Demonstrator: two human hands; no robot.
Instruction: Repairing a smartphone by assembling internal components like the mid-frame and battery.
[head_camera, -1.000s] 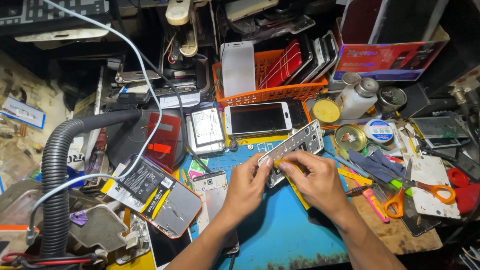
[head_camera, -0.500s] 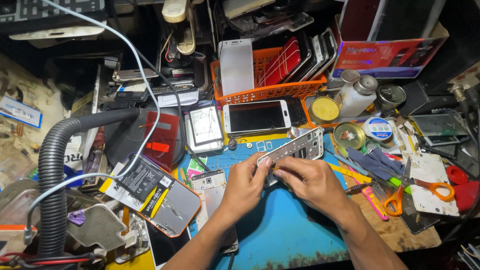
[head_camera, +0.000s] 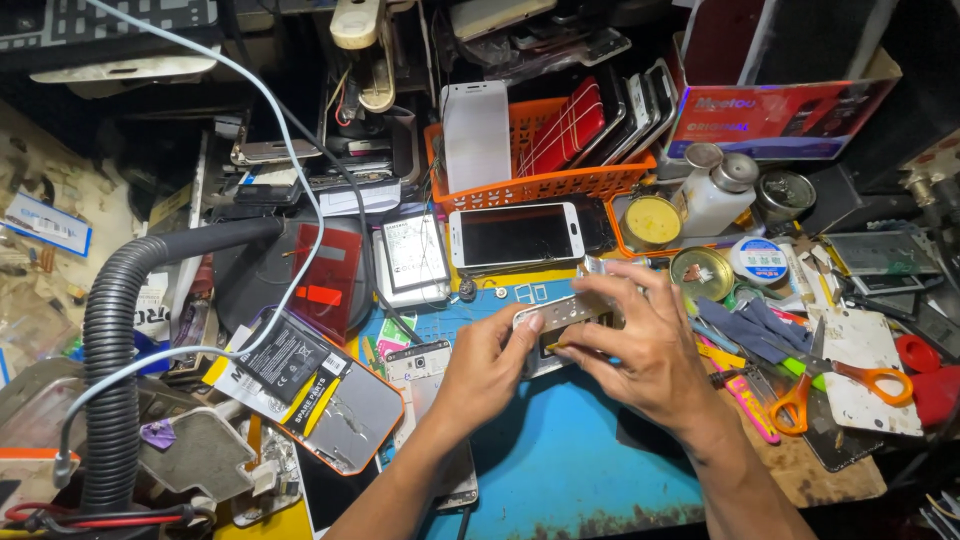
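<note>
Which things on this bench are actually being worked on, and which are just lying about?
In hand: phone frame, held by left hand and right hand over the blue mat.

Lying about: white phone, orange basket, scissors, grey hose.

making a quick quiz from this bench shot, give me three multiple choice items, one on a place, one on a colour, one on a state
1. Where does the white phone lie?
A. in front of the orange basket
B. inside the basket
C. on the grey hose

2. What colour are the handles of the scissors?
A. blue
B. orange
C. black

3. How is the silver phone frame held?
A. lying untouched on the mat
B. by one hand only
C. by both the left hand and the right hand

Answers: 1 A, it lies flat just below the basket's front wall. 2 B, both loops are orange. 3 C, fingers of both hands grip it above the blue mat.
</note>
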